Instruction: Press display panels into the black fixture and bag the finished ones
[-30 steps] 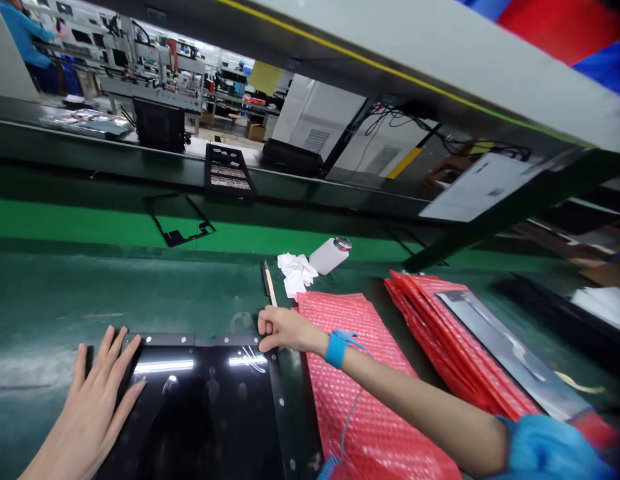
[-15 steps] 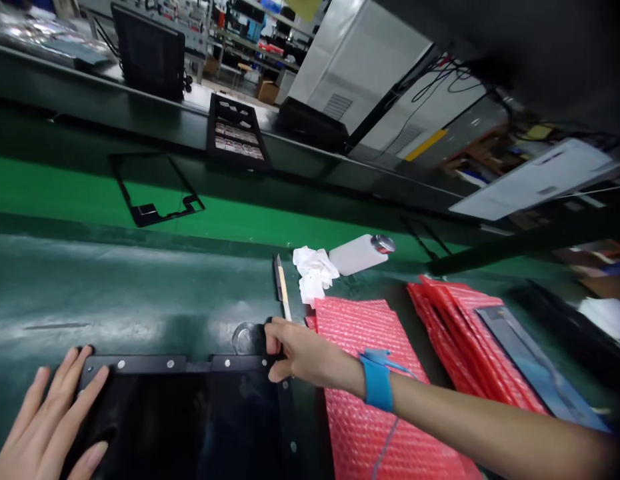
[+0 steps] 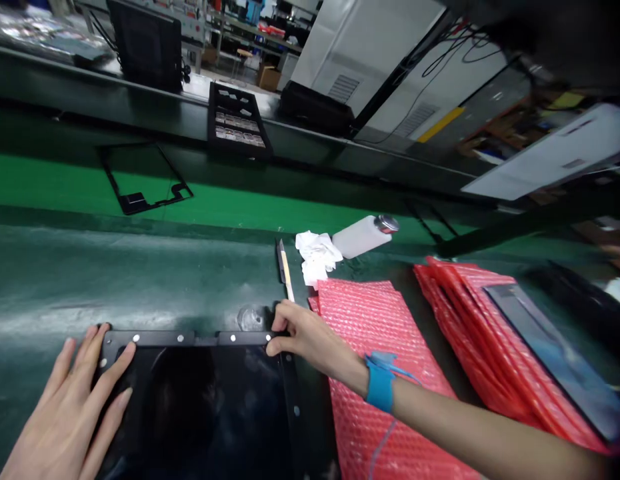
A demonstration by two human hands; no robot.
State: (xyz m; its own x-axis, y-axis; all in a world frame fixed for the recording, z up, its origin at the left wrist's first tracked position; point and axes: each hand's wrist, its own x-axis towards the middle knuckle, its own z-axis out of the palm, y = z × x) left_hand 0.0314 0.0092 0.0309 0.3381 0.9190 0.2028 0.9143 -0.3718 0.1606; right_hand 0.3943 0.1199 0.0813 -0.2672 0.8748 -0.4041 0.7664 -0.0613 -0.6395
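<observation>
A black framed panel (image 3: pixel 205 407) with silvery round dots along its border lies on the green work surface at the bottom. My left hand (image 3: pixel 83 407) rests over its upper left corner, fingers spread. At the upper right corner, my right hand (image 3: pixel 297 333) pinches the frame's edge between thumb and fingers; a blue strap (image 3: pixel 380 383) circles that wrist. Just beyond the right hand stretches a pale-handled knife (image 3: pixel 286 270) beside a dark strip. A round clear mark or disc (image 3: pixel 250 319) sits behind the frame's top edge.
Red bubble wrap (image 3: pixel 380 327) lies under my right forearm, with more red bags (image 3: pixel 470 333) farther right. Crumpled white tissue (image 3: pixel 317 257) and a white bottle (image 3: pixel 363 237) are behind. A thin black frame (image 3: pixel 133 200) and a black tray (image 3: pixel 237 123) are farther back.
The view has shifted, so the panel appears slightly higher and farther right. My left hand has come further over its corner; my right hand still pinches the other corner.
</observation>
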